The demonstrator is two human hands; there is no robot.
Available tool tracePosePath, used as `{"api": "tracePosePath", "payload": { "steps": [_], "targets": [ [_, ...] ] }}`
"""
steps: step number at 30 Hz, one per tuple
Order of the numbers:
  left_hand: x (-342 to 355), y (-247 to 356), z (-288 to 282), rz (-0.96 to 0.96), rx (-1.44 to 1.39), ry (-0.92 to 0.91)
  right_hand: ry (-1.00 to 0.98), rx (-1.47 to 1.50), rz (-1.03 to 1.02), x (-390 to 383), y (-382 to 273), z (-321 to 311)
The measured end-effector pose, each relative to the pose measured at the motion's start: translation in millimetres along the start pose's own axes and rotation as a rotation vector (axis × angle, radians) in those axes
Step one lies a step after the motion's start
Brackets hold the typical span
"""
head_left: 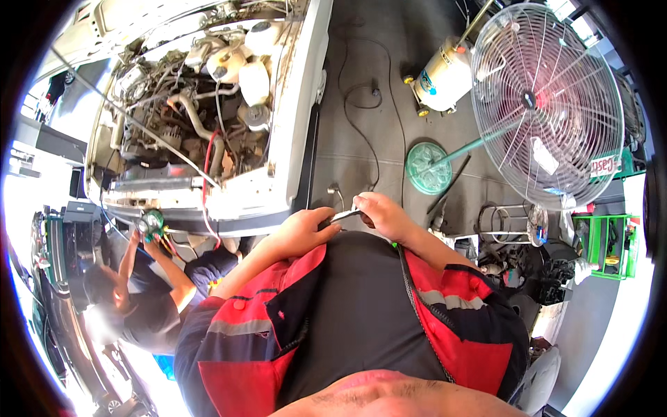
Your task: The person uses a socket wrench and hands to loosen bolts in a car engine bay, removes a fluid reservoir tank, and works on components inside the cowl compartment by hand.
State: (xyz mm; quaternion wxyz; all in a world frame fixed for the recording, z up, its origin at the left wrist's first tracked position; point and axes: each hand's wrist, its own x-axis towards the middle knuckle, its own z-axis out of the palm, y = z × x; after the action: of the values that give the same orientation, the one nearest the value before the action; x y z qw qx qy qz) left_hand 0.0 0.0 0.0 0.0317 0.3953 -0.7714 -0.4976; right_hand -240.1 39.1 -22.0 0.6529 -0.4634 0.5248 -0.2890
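In front of my chest, both hands come together on one slim object (343,215), dark with a pale edge. It is seen nearly edge-on, and its kind cannot be made out. My left hand (306,229) is closed around its left end. On the other end my right hand (382,215) is closed too, thumb and fingers pinched near a small white bit. The fingers hide much of the object. Just beyond the hands, a thin cable with a small connector (334,190) shows against the floor.
A car's uncovered engine bay (187,104) fills the far left. At lower left a person (139,299) holds a round green-rimmed gauge (151,224); a red hose (207,174) runs into the bay. At right stand a large fan (531,101), a wheeled tank (438,76) and a green rack (604,243).
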Motion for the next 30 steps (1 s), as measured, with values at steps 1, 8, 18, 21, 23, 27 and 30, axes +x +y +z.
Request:
{"api": "tracePosePath", "payload": {
  "steps": [1,8,18,21,23,27,30],
  "targets": [
    [5.3,5.9,-0.1,-0.010,-0.016,-0.021,0.004,-0.043,-0.017,-1.8,-5.2,-6.4],
    [92.0,-19.4,-105.5,0.048,-0.051,0.122,-0.014,0.024,-0.028,117.4,-75.1,-42.4],
    [175.5,-40.2,-123.9,-0.262,-0.313,0.315,-0.274,-0.403,-0.085,265.1,-109.2,-126.8],
    [224.0,-30.7,-128.5,-0.285,-0.452,0.479,-0.221,-0.421,-0.245,304.6,-128.4,-160.3],
    [262.6,-21.1,-128.0,-0.392,-0.575,0.502,-0.162,-0.406,-0.383,318.5,-143.0,-190.0],
    [332.5,34.1,-142.4,-0.406,-0.567,0.544,-0.114,-0.437,-0.502,355.5,-152.9,-260.8],
    [364.9,72.7,-156.2,-0.422,-0.581,0.574,-0.157,-0.461,-0.418,374.5,-160.5,-292.2]
  ]
}}
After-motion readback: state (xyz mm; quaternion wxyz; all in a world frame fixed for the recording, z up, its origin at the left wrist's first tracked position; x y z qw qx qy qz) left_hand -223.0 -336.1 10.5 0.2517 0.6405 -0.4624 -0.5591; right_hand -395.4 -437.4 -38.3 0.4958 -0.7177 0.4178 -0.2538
